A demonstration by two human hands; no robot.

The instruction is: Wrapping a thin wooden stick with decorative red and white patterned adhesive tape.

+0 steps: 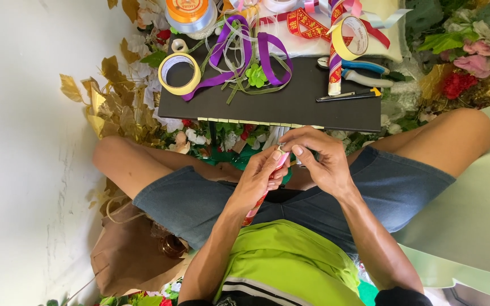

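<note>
Lime-green shirt hem (290, 255) lies nearest the lens. Above it, over the lap, the left hand (259, 178) pinches a slim pink-and-red wrapped stick (267, 184) upright, steadying it while the right hand (319, 158) pinches its tip. At 12 o'clock, the black desk (290, 107) keeps a yellow tape roll (179, 73) and purple ribbon (239, 54) reachable.

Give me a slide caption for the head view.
Seated person's left hand and right hand work a pink strip below a black board strewn with ribbons.
</note>
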